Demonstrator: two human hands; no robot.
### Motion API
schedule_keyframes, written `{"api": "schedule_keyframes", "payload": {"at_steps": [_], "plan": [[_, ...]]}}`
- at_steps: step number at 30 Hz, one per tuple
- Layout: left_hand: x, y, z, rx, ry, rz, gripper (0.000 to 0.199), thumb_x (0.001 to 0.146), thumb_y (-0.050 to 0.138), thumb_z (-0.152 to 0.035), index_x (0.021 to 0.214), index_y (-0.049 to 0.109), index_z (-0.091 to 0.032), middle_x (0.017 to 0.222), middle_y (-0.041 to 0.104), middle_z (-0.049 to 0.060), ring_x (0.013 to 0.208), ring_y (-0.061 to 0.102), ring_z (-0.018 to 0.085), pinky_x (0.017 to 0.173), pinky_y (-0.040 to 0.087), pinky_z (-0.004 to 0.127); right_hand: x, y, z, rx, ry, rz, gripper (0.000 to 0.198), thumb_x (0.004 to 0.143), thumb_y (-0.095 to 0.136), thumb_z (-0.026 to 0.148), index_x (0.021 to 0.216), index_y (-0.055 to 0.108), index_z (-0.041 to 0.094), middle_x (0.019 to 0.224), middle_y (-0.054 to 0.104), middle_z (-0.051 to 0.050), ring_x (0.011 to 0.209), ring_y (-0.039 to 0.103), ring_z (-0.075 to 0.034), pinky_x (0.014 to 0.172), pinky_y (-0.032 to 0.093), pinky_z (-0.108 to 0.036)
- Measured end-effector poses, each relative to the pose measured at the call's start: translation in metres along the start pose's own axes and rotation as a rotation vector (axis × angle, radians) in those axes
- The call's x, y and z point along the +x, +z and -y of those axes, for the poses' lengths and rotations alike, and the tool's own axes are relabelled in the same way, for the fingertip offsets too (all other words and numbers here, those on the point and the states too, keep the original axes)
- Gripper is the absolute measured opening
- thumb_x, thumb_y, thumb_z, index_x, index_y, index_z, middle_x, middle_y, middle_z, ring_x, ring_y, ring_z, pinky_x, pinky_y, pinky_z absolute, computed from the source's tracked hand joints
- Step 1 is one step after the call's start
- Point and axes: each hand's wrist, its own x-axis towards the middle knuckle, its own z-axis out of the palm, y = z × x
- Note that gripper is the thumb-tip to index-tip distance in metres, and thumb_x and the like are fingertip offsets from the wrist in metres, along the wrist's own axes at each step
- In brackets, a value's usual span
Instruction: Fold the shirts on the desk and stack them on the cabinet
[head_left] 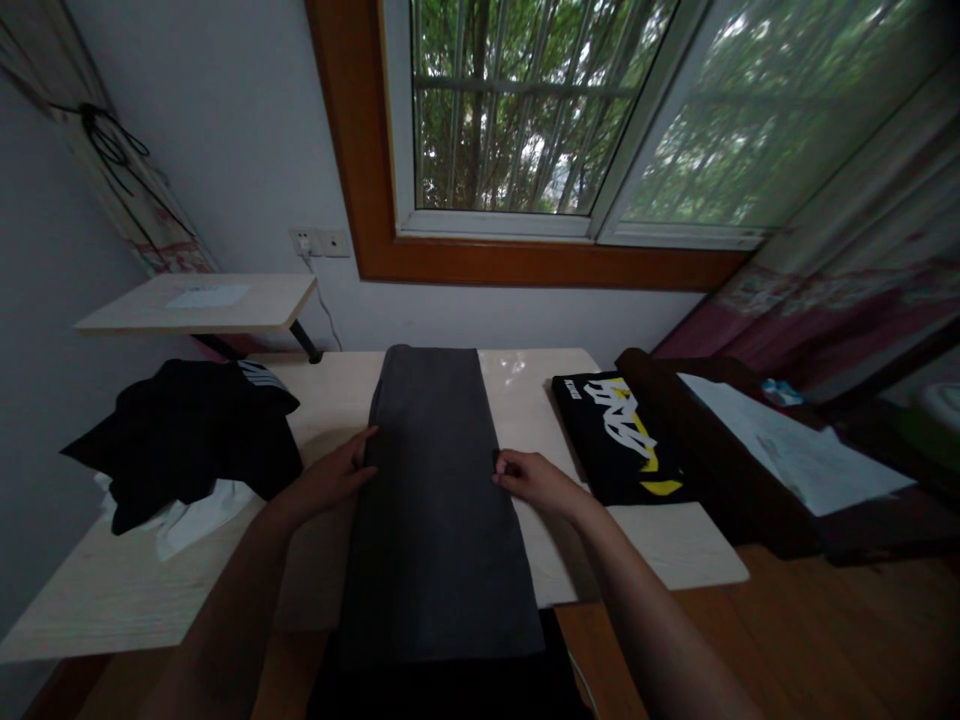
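The grey cloth [442, 520] lies lengthwise across the middle of the desk [525, 400], long and flat, its near end reaching past the desk's near edge. The left hand [326, 483] is at the cloth's left side, with thumb and index finger apart and their tips at the edge; its other fingers are hard to make out. The right hand [536, 482] is at the right side, its fingers closed together in a pinch on the edge of the cloth.

To the left, a black garment [202, 430] lies in a loose heap, with a white cloth [206, 515] showing from under its near side. To the right, well apart from the grey cloth, is a black shirt [615, 440], folded flat, with white and yellow print. A small shelf [277, 302] stands at the far left, bearing a sheet of paper [210, 296]. Beyond the desk is a window [525, 120].
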Motion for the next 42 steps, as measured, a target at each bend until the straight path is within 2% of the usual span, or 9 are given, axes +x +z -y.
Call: {"api": "schedule_keyframes", "payload": {"at_steps": [4,8,12,18,27,30,34,38,42], "plan": [[0.038,0.002,-0.002,0.034,0.012,-0.178,0.071,0.089,0.054,-0.039,0.155,0.034,-0.020,0.103,0.067,0.008,0.086,0.064,0.022,0.079,0.049,0.034,0.017,0.010,0.000,-0.145,0.015,-0.285,0.015,0.093,0.057,0.033,0.101,0.062,0.021,0.092,0.070,-0.003,0.083,0.063,-0.018,0.076,0.045,-0.028],[0.071,0.008,-0.005,0.084,-0.068,-0.337,0.070,0.090,0.054,-0.034,0.155,0.035,-0.018,0.097,0.066,0.007,0.082,0.064,0.021,0.077,0.048,0.034,0.029,0.024,0.007,-0.332,0.049,-0.432,0.026,0.098,0.052,0.033,0.120,0.059,0.020,0.107,0.071,-0.010,0.100,0.065,-0.023,0.089,0.045,-0.031],[0.088,0.013,-0.007,0.100,-0.116,-0.409,0.068,0.090,0.053,-0.029,0.155,0.035,-0.020,0.098,0.069,0.007,0.090,0.066,0.023,0.082,0.050,0.035,0.032,0.033,0.011,-0.518,0.102,-0.467,0.030,0.103,0.044,0.030,0.128,0.056,0.018,0.109,0.071,-0.015,0.101,0.066,-0.026,0.091,0.044,-0.035],[0.083,0.018,0.000,0.129,-0.077,-0.558,0.058,0.091,0.046,-0.018,0.149,0.043,-0.019,0.132,0.062,0.012,0.120,0.060,0.025,0.102,0.048,0.039,0.030,0.034,0.009,-0.622,0.137,-0.391,0.027,0.104,0.042,0.029,0.127,0.055,0.020,0.104,0.073,-0.013,0.096,0.067,-0.026,0.086,0.043,-0.034],[0.075,0.021,-0.012,0.457,-0.054,-0.566,0.048,0.092,0.048,-0.019,0.139,0.058,-0.021,0.120,0.060,0.015,0.115,0.055,0.032,0.103,0.045,0.045,0.032,0.031,0.018,-0.683,0.145,-0.429,0.023,0.101,0.045,0.024,0.120,0.058,0.020,0.099,0.070,-0.014,0.095,0.062,-0.028,0.085,0.042,-0.037],[0.080,0.025,-0.030,0.504,0.091,-0.538,0.046,0.092,0.046,-0.017,0.135,0.062,-0.019,0.131,0.059,0.017,0.128,0.049,0.034,0.107,0.041,0.048,0.043,0.030,0.030,-0.703,0.092,-0.529,0.027,0.099,0.046,0.020,0.122,0.061,0.020,0.109,0.066,-0.017,0.105,0.057,-0.032,0.090,0.044,-0.041],[0.095,0.047,-0.053,0.537,0.278,-0.413,0.046,0.093,0.043,-0.015,0.135,0.063,-0.014,0.149,0.053,0.016,0.146,0.037,0.033,0.121,0.026,0.052,0.081,0.039,0.048,-0.588,-0.063,-0.513,0.042,0.098,0.044,0.017,0.139,0.056,0.018,0.133,0.058,-0.018,0.123,0.051,-0.031,0.105,0.042,-0.044],[0.111,0.070,-0.060,0.561,0.218,-0.373,0.051,0.098,0.037,-0.019,0.145,0.052,-0.010,0.156,0.046,0.017,0.149,0.035,0.032,0.123,0.020,0.054,0.129,0.057,0.054,-0.517,-0.179,-0.439,0.049,0.102,0.036,0.018,0.149,0.046,0.012,0.155,0.045,-0.015,0.144,0.038,-0.025,0.121,0.029,-0.039],[0.117,0.073,-0.048,0.595,0.125,-0.432,0.055,0.102,0.031,-0.030,0.153,0.042,-0.016,0.162,0.037,0.013,0.152,0.030,0.027,0.124,0.019,0.053,0.155,0.068,0.044,-0.542,-0.132,-0.411,0.050,0.104,0.040,0.028,0.150,0.046,0.013,0.161,0.039,-0.014,0.150,0.033,-0.025,0.123,0.024,-0.042]]}}
